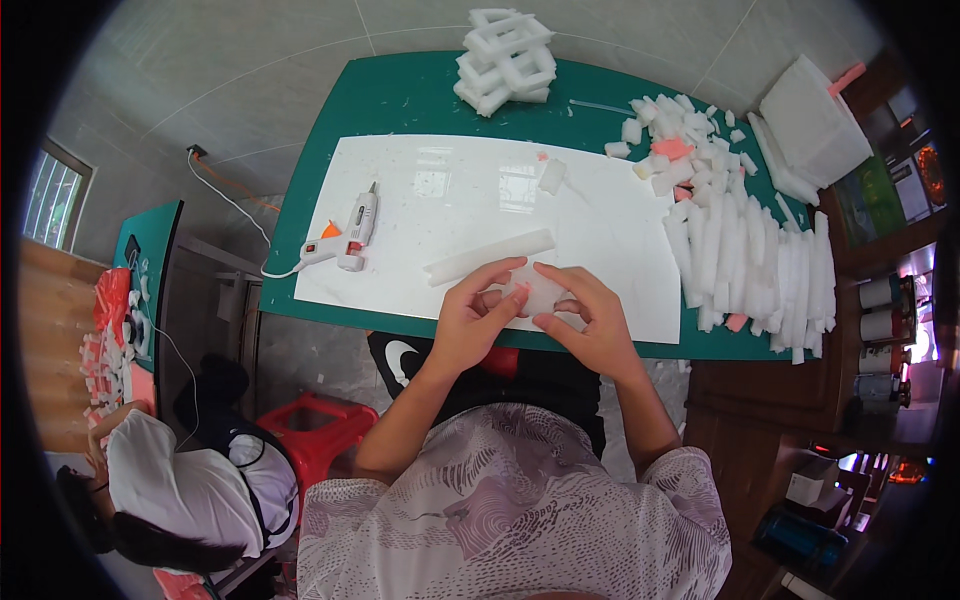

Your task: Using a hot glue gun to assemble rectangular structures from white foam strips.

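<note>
- The left hand [468, 322] and the right hand [590, 322] each had their grip pinched on a small white foam piece [535, 293], held between them over the near edge of the white board [470, 190].
- A long foam strip [488, 257] lay just beyond the fingers.
- A glue gun [350, 232] rested well to the left.
- Cut foam sticks [755, 275] were heaped to the right on the green counter [400, 95].

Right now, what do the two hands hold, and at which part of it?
Both hands hold one small white foam piece: the left hand pinches its left end, the right hand its right end.
</note>
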`<state>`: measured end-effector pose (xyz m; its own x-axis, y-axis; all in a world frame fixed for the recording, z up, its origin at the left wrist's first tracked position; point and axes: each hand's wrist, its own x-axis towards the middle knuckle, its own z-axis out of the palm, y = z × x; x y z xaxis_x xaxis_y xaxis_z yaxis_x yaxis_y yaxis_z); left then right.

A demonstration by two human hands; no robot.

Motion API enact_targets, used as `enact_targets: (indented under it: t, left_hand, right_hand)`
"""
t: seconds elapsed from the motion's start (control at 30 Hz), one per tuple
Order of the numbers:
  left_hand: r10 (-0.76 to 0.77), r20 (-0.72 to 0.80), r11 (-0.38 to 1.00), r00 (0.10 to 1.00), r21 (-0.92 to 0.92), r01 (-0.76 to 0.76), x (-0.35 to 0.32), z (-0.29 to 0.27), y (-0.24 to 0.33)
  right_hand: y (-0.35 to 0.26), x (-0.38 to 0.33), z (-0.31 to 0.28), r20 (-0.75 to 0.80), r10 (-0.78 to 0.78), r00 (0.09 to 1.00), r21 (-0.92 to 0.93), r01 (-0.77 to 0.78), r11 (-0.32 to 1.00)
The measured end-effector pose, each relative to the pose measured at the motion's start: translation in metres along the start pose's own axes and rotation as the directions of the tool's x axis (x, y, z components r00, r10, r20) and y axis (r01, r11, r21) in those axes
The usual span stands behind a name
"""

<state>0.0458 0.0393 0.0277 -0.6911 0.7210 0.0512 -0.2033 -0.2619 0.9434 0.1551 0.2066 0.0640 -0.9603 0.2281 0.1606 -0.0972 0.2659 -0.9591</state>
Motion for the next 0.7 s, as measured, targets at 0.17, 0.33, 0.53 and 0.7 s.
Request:
enact_targets:
  t: [0.17,0.33,0.53,0.7]
  left_hand:
    - [-0.045,-0.040,0.998,0.998,-0.047,0.043,0.007,0.003,0.002]
    - [-0.229,0.095,0.820,0.969,-0.518,0.244,0.008,0.000,-0.006]
    - [-0.017,0.049,0.996,0.999,-0.083,0.021,-0.008,-0.011,-0.009]
    - [0.240,0.210,0.835,0.948,0.454,-0.312,-0.012,-0.012,0.008]
  right_hand:
    - [0.017,-0.001,0.006,-0.023,-0.039,0.999,0.125,0.041,0.991]
    - [0.032,0.009,0.020,-0.065,-0.070,0.995,0.346,0.088,0.934]
    - [0.023,0.013,0.017,-0.017,-0.027,0.999,0.310,0.031,0.950]
    - [0.016,0.005,0.004,0.002,0.011,1.000,0.172,-0.011,0.985]
